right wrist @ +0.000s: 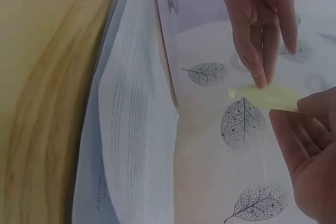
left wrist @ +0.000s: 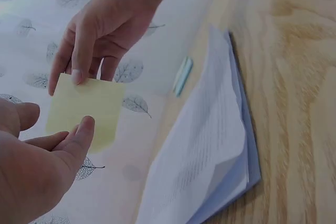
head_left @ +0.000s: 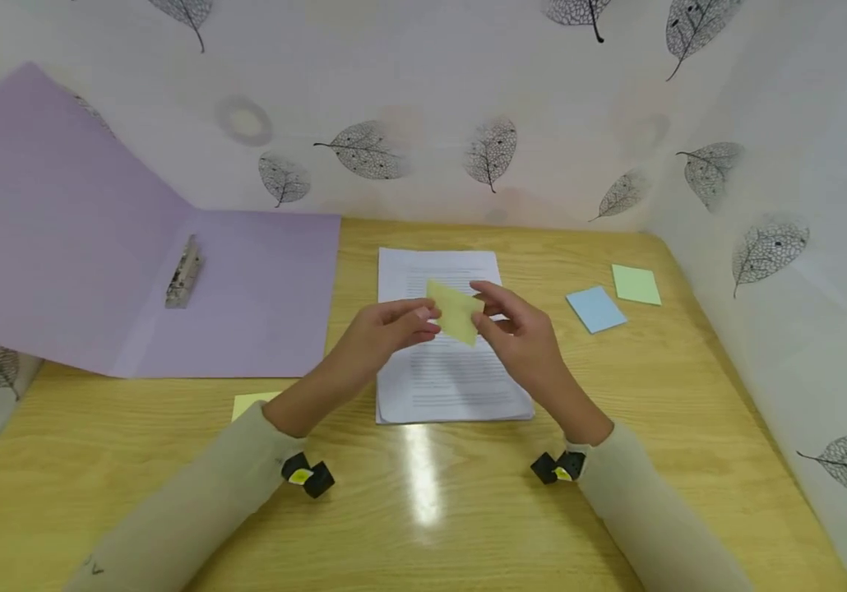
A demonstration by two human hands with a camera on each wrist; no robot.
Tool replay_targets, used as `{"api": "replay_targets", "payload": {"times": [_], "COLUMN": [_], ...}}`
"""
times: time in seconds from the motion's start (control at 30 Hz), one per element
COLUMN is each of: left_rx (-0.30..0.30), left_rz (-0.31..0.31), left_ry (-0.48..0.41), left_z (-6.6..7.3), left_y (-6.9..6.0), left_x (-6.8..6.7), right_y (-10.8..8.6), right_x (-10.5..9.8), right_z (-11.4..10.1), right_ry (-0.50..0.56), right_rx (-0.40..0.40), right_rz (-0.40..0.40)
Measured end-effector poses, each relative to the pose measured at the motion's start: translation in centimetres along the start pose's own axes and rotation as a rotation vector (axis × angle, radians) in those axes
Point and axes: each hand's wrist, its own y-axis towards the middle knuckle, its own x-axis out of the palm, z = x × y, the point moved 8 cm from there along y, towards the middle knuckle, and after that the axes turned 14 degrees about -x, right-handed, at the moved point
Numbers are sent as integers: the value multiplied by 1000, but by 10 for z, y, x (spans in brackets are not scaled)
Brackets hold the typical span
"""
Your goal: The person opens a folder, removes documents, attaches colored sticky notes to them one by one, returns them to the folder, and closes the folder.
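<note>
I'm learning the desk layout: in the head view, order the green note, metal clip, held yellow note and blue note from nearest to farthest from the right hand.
1. Held yellow note: between both hands, touching the right hand.
2. Blue note: on the table, to the right.
3. Green note: right, beyond the blue note.
4. Metal clip: far left, on the open folder.
</note>
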Motion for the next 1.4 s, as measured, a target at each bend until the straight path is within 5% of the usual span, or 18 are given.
{"api": "replay_targets", "payload": {"times": [0.27,0.4,0.7,0.9,1.13,1.4], "left_rx": [-20,-18,-13,-39,-46,-150], "left_rz": [64,135,209,215,209,182], "left_ry": [-141,-112,-80,-54,1,230], "left_z": [1,-1,-4,-9,-15,-35], "left_y": [8,8,7,9,10,11], "left_x": [-7,-14,-18,-18,-25,-43], "right_y": [-7,-10,0,6,4,-6], "right_x": [22,31,6,4,11,36], "right_z": [-36,-40,-19,-6,22,50], "right_ry": [-148,-156,-257,-334,-118,-28], "right_rx": [-391,-453,-213,-79,133,346], "right_rz": [-172,-246,-124,-168,-212,-345]}}
